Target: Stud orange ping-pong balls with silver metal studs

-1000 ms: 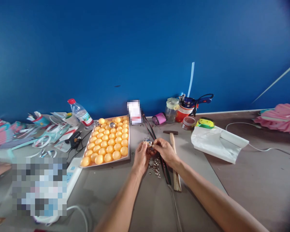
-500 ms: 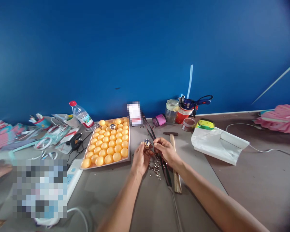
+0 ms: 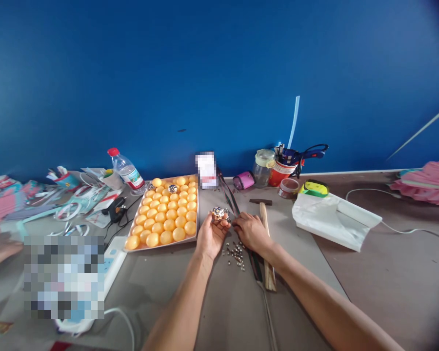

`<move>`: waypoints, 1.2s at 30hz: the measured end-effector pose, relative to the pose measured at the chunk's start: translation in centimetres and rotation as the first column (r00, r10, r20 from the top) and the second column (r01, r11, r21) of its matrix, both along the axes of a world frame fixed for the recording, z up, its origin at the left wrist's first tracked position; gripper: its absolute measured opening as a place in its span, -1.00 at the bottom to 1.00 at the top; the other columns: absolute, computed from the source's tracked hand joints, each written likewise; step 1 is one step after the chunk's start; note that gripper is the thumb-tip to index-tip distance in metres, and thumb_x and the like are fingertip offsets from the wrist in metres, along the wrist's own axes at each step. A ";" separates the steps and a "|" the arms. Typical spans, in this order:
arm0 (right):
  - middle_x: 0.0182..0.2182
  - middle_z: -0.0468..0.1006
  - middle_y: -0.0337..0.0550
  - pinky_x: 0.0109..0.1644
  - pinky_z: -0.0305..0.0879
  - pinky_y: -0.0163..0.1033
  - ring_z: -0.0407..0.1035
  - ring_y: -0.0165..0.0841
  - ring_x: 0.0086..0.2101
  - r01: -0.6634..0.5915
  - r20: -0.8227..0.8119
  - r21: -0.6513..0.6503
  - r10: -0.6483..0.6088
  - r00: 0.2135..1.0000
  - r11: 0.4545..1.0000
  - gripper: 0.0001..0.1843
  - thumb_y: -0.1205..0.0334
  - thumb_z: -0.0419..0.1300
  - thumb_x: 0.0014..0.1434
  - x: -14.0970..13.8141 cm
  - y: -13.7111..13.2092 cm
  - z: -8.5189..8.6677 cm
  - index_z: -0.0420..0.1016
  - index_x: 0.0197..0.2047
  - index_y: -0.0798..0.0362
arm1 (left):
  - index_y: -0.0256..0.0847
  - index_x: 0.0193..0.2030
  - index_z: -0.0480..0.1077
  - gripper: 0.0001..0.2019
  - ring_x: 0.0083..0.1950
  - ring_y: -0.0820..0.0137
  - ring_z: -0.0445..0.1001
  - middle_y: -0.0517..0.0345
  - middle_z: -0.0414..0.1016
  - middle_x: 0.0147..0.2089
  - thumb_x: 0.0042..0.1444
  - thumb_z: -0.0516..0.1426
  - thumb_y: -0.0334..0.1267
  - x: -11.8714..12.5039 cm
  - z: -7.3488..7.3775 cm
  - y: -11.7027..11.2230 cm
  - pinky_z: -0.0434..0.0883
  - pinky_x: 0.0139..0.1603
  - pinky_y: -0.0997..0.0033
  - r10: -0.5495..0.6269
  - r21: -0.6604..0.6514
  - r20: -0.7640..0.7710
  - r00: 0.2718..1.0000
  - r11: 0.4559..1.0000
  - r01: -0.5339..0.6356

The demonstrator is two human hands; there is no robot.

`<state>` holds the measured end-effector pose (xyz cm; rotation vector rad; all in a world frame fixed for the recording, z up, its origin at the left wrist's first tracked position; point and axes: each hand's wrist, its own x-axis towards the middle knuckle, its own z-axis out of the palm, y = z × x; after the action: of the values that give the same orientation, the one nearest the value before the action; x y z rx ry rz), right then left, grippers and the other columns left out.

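My left hand [image 3: 210, 239] holds a ball covered in shiny silver and gold studs [image 3: 218, 213], palm up with its fingers curled under it. To its right, my right hand [image 3: 251, 230] is lowered to the table with bent fingers close together; what they grip, if anything, is hidden. Loose metal studs [image 3: 237, 253] lie scattered just below the hands. A dark strap [image 3: 255, 267] runs under or beside my right hand. A hammer [image 3: 268, 270] with a wooden handle lies at that hand's right, partly covered by the wrist.
Left of my hands stands a tray [image 3: 160, 247] of orange balls, with a studded ball [image 3: 173, 188] on top. Behind are a bottle [image 3: 129, 174], a jar [image 3: 264, 170] and a cup of tools [image 3: 281, 171]. A white bag [image 3: 322, 224] lies right. Another person's hand [image 3: 2, 251] is far left.
My right hand has left the studded ball and moved down to the table beside the loose studs. My left hand still holds the ball, now more openly in view.
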<state>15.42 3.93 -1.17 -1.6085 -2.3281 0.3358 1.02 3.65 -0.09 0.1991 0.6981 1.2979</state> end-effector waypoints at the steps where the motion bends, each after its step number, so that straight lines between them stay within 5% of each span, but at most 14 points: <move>1: -0.25 0.46 -0.05 -0.10 0.08 -0.22 0.31 -0.26 -0.15 0.007 -0.002 -0.009 -0.007 1.000 1.000 -0.78 0.29 0.02 0.19 0.0 0.1 0.0 0.50 -0.27 0.04 | -0.32 -0.39 0.38 -0.79 -0.49 0.48 0.43 -0.01 0.53 -0.38 0.16 0.05 -0.23 0.0 0.0 0.0 0.45 -0.32 0.40 -0.005 0.002 0.002 1.000 1.000 0.005; 5: -0.27 0.45 -0.07 -0.10 0.07 -0.23 0.30 -0.29 -0.17 0.009 -0.047 0.031 -0.007 0.999 0.999 -0.73 0.24 -0.03 0.24 0.2 -0.1 0.5 0.48 -0.29 0.07 | -0.33 -0.40 0.38 -0.78 -0.47 0.46 0.45 -0.05 0.54 -0.34 0.17 0.02 -0.26 0.0 0.2 0.0 0.45 -0.32 0.39 -0.017 0.008 0.015 1.000 1.000 0.017; 10: -0.21 0.41 -0.05 -0.09 0.06 -0.17 0.27 -0.22 -0.15 -0.121 0.013 0.056 0.120 0.993 0.991 -0.75 0.09 0.15 0.11 0.1 -0.7 0.8 0.47 -0.21 0.06 | -0.33 -0.38 0.40 -0.73 -0.49 0.47 0.43 -0.05 0.54 -0.34 0.20 -0.02 -0.23 -0.1 0.0 0.0 0.45 -0.36 0.40 -0.014 0.020 0.032 0.999 1.000 0.013; 19: -0.27 0.44 -0.06 -0.15 0.07 -0.20 0.29 -0.25 -0.19 -0.098 -0.004 0.083 0.098 0.995 0.992 -0.83 0.29 0.04 0.19 -0.1 -0.2 0.1 0.44 -0.36 0.07 | -0.34 -0.34 0.41 -0.71 -0.51 0.50 0.38 0.02 0.50 -0.38 0.22 -0.03 -0.18 0.2 -0.3 0.1 0.43 -0.37 0.42 -0.030 0.052 0.070 0.997 0.998 0.026; 24: -0.34 0.50 -0.11 -0.15 0.10 -0.21 0.35 -0.29 -0.27 -0.009 -0.228 0.195 0.054 0.972 0.981 -0.82 0.31 -0.02 0.23 0.2 0.0 -0.1 0.40 -0.31 0.08 | -0.33 -0.34 0.41 -0.78 -0.50 0.50 0.40 0.06 0.47 -0.42 0.19 0.01 -0.27 0.2 -0.5 0.2 0.44 -0.34 0.41 -0.018 0.052 0.089 0.996 0.999 0.014; 29: -0.36 0.53 -0.15 -0.17 0.17 -0.23 0.39 -0.31 -0.32 0.040 -0.400 0.176 0.035 0.916 0.984 -0.82 0.32 0.00 0.21 0.2 0.3 -0.5 0.42 -0.29 0.04 | -0.22 -0.11 0.39 -0.81 -0.45 0.48 0.45 0.11 0.49 -0.38 0.14 0.05 -0.38 0.1 -0.5 0.1 0.45 -0.25 0.37 -0.027 0.081 0.074 0.997 0.997 0.021; 32: -0.32 0.54 -0.13 -0.16 0.23 -0.25 0.41 -0.31 -0.26 0.037 -0.527 0.128 0.036 0.849 0.991 -0.80 0.32 0.01 0.17 0.2 0.4 -0.4 0.46 -0.30 0.02 | -0.19 -0.08 0.38 -0.79 -0.38 0.45 0.48 0.10 0.49 -0.35 0.13 0.08 -0.32 0.1 -0.4 -0.1 0.45 -0.19 0.35 -0.037 0.093 0.086 0.996 0.995 0.029; 36: -0.38 0.54 -0.18 -0.23 0.28 -0.23 0.42 -0.32 -0.35 0.097 -0.677 -0.061 -0.113 0.727 0.993 -0.79 0.29 0.02 0.10 0.1 0.4 -0.4 0.48 -0.28 0.01 | -0.25 -0.12 0.39 -0.77 -0.36 0.43 0.49 0.07 0.50 -0.33 0.08 0.15 -0.24 0.1 -0.1 -0.2 0.45 -0.18 0.35 -0.032 0.087 0.065 0.997 0.996 0.026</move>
<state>15.49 4.36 -1.53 -1.3059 -1.6592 0.7791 1.17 3.42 -0.22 0.2345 0.5809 1.3022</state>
